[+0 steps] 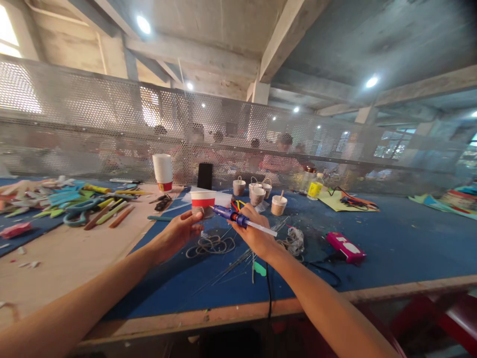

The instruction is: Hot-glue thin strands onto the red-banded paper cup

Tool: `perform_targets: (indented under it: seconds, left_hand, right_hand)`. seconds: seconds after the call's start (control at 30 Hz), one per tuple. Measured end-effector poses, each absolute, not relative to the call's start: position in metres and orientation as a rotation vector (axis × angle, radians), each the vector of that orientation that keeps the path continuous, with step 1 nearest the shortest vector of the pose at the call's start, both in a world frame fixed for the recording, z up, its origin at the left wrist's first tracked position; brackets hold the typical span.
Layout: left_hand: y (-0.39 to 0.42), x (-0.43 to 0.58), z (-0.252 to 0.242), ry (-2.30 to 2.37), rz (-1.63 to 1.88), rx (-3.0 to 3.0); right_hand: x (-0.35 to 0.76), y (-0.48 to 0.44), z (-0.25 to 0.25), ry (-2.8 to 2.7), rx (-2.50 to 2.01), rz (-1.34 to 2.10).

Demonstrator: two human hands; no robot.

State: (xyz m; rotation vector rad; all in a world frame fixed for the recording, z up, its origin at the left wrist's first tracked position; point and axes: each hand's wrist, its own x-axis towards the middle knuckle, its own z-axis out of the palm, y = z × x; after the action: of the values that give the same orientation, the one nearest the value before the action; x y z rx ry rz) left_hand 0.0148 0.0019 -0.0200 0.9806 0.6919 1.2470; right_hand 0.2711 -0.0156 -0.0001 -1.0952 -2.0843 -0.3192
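Observation:
My right hand point(256, 233) is closed around a blue glue gun point(233, 215) with a white glue stick jutting out of its back toward the right. The gun's nozzle points left at a red-and-white paper cup point(203, 203). My left hand point(183, 229) curls its fingers around the lower part of that cup just above the blue table surface point(391, 248). A coil of pale twine point(210, 244) lies on the table right below both hands. A black cord runs from under my right wrist off the table's front edge.
Several small twine-wrapped cups point(257, 193) stand behind the hands. A stack of white cups point(163, 172), a dark phone point(204, 175), a pink device point(346, 247) and a pile of coloured craft pieces and scissors point(80, 204) lie around. A perforated metal screen point(112, 124) walls off people beyond.

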Motion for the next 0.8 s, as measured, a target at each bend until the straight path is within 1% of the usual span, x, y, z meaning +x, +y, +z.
perform_targets:
  seconds: [0.33, 0.8]
  left_hand:
    - [-0.0012, 0.0165, -0.0154, 0.697, 1.247, 0.941]
    - [-0.0032, 0.0163, -0.0142, 0.687, 1.243, 0.922]
  right_hand:
    - [0.2715, -0.0132, -0.0014, -2.072, -1.071, -0.272]
    - [0.2751, -0.006, -0.0065, -2.085, -1.114, -0.364]
